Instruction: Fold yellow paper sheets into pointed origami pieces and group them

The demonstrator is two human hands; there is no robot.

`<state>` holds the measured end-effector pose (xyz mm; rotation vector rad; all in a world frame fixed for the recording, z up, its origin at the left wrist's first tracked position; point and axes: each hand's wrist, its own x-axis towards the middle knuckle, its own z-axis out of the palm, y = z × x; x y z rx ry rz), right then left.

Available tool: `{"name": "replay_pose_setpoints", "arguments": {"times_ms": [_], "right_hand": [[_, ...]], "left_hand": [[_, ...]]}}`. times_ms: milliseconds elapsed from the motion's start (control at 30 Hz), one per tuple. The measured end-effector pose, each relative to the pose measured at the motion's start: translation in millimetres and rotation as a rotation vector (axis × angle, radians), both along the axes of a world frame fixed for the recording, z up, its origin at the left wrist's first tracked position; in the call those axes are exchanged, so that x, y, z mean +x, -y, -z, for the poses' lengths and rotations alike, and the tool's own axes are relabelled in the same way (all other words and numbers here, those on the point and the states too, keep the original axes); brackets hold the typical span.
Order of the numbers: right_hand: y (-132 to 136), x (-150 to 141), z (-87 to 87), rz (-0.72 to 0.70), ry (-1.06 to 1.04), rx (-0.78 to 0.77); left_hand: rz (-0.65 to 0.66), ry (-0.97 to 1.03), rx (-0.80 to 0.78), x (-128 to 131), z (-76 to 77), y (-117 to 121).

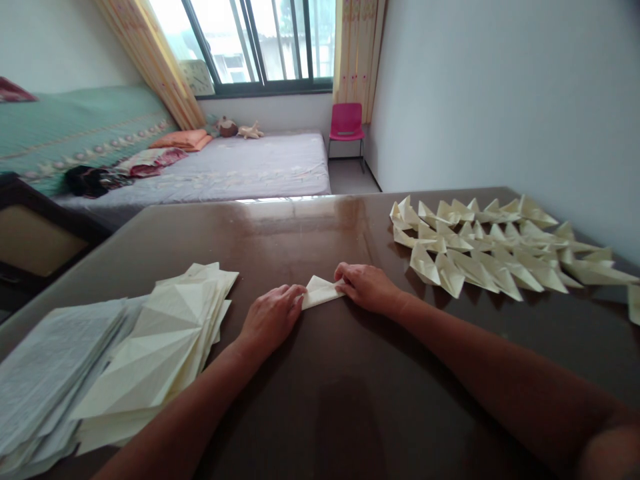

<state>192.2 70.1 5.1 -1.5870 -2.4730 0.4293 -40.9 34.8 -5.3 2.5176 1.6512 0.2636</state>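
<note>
A small piece of cream paper, folded into a flat shape with a peak on its far side, lies at the middle of the table. My left hand grips its left end, fingers bent over the edge. At the other end my right hand pinches the paper between thumb and fingers. Left of my left hand is a pile of creased cream sheets. Rows of folded paper boats stand to the right, beyond my right forearm.
A stack of printed paper lies at the left, partly under the cream sheets. The brown table has a glossy top. Behind it are a bed and a pink chair; a white wall runs along the right.
</note>
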Motion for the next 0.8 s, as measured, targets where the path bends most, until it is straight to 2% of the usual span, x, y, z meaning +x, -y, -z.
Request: {"name": "replay_pose_setpoints", "arguments": {"times_ms": [167, 267, 333, 400, 533, 600, 800], "right_hand": [[2, -2, -1.3, -0.017, 0.032, 0.006], [2, -2, -2.4, -0.031, 0.036, 0.006], [2, -2, -4.9, -0.037, 0.046, 0.003], [6, -3, -9.3, -0.047, 0.071, 0.036], [25, -13, -17.7, -0.172, 0.182, 0.194], [37, -20, -17.9, -0.263, 0.243, 0.178], [51, -25, -13.9, -0.221, 0.386, 0.081]], "left_hand": [[-0.002, -0.170, 0.148, 5, -1.4, 6], [0.153, -0.207, 0.247, 7, -2.9, 9], [0.272, -0.233, 0.222, 8, -4.0, 9], [0.320, -0.260, 0.171, 9, -5.0, 10], [0.308, -0.275, 0.151, 12, -6.8, 10], [0.302, -0.274, 0.153, 13, -8.0, 11], [0.293, -0.276, 0.177, 12, -10.8, 14]]}}
